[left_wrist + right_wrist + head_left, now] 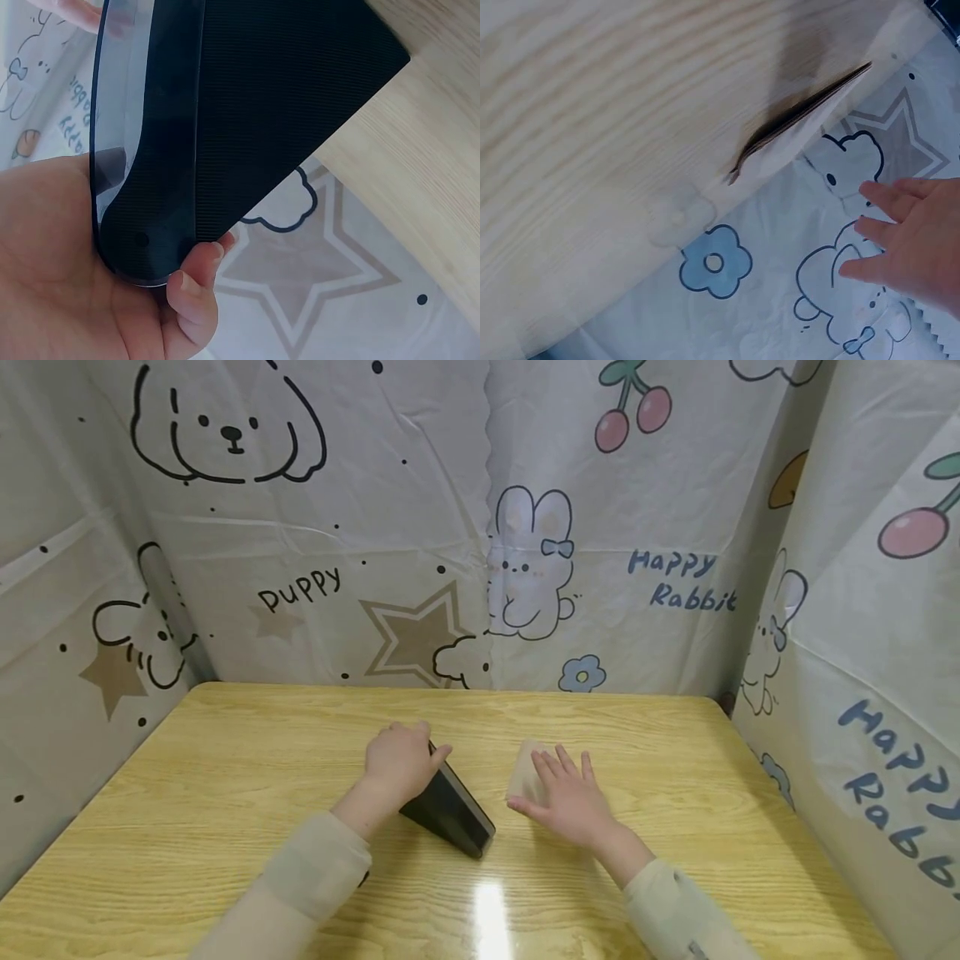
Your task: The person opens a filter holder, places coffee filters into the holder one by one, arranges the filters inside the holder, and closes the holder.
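Observation:
My left hand [399, 762] grips one end of a black wedge-shaped holder [450, 814], tilted over the table. In the left wrist view the holder [262, 97] has fine ribs, a rounded end and a clear curved cover [126, 67]. The fingers [196, 289] curl round that rounded end. To the right, a thin beige flat piece [525, 777] lies on the table, folded or layered along its edge [799, 120] in the right wrist view. My right hand [573, 802] is spread over it, fingers straight; whether they touch it I cannot tell.
The wood-grain table [247, 760] runs back to a printed cloth [420, 527] that hangs behind it. More of the same cloth [862, 635] hangs along the right side and the left side.

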`<state>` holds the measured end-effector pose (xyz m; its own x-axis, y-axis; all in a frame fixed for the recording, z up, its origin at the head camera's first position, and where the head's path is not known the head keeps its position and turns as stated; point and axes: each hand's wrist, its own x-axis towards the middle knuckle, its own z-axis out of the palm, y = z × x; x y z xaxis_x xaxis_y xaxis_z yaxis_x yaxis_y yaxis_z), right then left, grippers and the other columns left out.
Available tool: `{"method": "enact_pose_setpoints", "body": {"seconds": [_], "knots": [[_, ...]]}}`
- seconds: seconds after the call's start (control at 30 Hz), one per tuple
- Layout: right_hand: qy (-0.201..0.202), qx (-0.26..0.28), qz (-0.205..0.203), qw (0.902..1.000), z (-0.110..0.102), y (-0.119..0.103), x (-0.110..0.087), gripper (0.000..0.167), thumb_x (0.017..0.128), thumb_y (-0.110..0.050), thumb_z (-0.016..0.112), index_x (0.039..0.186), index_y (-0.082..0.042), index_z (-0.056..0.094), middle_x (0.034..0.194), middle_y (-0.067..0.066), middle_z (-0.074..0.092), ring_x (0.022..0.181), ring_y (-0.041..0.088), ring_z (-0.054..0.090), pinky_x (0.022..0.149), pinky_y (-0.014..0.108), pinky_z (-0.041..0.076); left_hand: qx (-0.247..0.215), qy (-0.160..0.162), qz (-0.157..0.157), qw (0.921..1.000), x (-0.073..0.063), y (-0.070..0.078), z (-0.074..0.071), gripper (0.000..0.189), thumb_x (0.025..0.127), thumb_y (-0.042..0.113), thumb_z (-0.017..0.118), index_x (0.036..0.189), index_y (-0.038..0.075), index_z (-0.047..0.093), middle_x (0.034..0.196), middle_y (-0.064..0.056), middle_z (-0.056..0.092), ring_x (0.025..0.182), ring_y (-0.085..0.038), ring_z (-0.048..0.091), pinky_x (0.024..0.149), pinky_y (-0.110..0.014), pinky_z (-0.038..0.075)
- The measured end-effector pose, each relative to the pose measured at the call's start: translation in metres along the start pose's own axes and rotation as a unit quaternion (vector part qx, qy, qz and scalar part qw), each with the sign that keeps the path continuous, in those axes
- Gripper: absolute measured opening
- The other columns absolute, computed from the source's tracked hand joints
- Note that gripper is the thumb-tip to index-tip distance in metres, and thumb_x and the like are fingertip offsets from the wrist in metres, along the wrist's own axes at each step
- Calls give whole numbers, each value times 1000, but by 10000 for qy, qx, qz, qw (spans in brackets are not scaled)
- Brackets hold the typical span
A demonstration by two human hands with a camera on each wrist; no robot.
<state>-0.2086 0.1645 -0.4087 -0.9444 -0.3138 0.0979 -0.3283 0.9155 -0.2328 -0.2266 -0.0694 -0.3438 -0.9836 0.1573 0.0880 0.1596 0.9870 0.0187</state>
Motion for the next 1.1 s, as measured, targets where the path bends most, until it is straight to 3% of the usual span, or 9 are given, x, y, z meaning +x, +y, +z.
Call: {"method": "enact_pose_setpoints", "body": {"seconds": [0.47, 0.6, 0.7, 0.73, 0.8, 0.9, 0.97, 1.03, 1.1], "knots": [[-603, -207, -819, 9946, 5, -34, 0, 89, 74, -67, 63, 136, -5, 48, 137, 8, 52, 136, 31, 35, 113, 60, 7, 62, 233, -43, 9997, -5, 11, 1, 47, 94, 48, 48, 103, 3, 59, 78, -19, 59, 59, -27, 60, 48, -33, 49], [-577, -340, -936, 9934, 7, -40, 1, 73, 73, -59, 69, 123, -7, 59, 120, 5, 65, 124, 27, 50, 112, 60, 12, -164, 63, -15, 9998, -5, 12, 1, 49, 94, 48, 49, 106, 2, 58, 80, -17, 60, 56, -25, 58, 46, -32, 47], [-577, -370, -920, 9934, 8, -41, 0, 59, 75, -52, 72, 113, -7, 64, 106, 4, 69, 111, 24, 58, 111, 59, 15, -653, -350, 405, 9964, -3, 6, -1, 58, 90, 50, 54, 118, -1, 54, 84, -15, 63, 59, -22, 59, 50, -32, 47], [-577, -389, -882, 9937, 8, -41, 0, 56, 75, -50, 72, 110, -7, 64, 101, 3, 70, 107, 23, 60, 111, 58, 16, -960, -572, 618, 9918, 0, 2, -1, 59, 88, 49, 58, 121, 0, 52, 87, -13, 64, 63, -21, 60, 54, -33, 48], [-569, -406, -793, 9944, 8, -38, -1, 53, 75, -47, 74, 108, -6, 65, 95, 4, 70, 100, 22, 61, 111, 57, 17, -1748, -1007, 1129, 9729, 4, -9, -1, 63, 83, 40, 68, 128, 2, 47, 97, -12, 65, 75, -21, 62, 65, -35, 50], [-592, -443, -697, 9948, 6, -35, -3, 49, 74, -45, 75, 103, -7, 65, 86, 2, 69, 94, 21, 62, 111, 57, 18, -2889, -1516, 1695, 9300, 11, -27, 7, 63, 74, 18, 78, 127, 7, 45, 113, -12, 60, 97, -23, 59, 84, -40, 48], [-629, -444, -683, 9947, 6, -33, -3, 46, 73, -45, 76, 100, -9, 65, 82, 0, 67, 91, 20, 62, 111, 57, 18, -3381, -1667, 1963, 9052, 14, -37, 16, 64, 71, 6, 79, 126, 8, 47, 117, -12, 59, 103, -25, 58, 89, -43, 46], [-679, -456, -677, 9943, 6, -31, -3, 45, 74, -45, 76, 99, -10, 65, 81, -1, 67, 91, 19, 61, 111, 57, 17, -3699, -1739, 2067, 8889, 17, -43, 25, 59, 71, 2, 78, 122, 7, 51, 116, -12, 60, 104, -25, 58, 90, -42, 47], [-699, -470, -662, 9942, 5, -30, -3, 45, 73, -45, 76, 99, -10, 65, 80, -2, 66, 91, 19, 61, 111, 57, 17, -3900, -1799, 2115, 8779, 18, -47, 31, 51, 73, 3, 78, 118, 6, 55, 112, -11, 63, 102, -24, 60, 88, -41, 49]]}}
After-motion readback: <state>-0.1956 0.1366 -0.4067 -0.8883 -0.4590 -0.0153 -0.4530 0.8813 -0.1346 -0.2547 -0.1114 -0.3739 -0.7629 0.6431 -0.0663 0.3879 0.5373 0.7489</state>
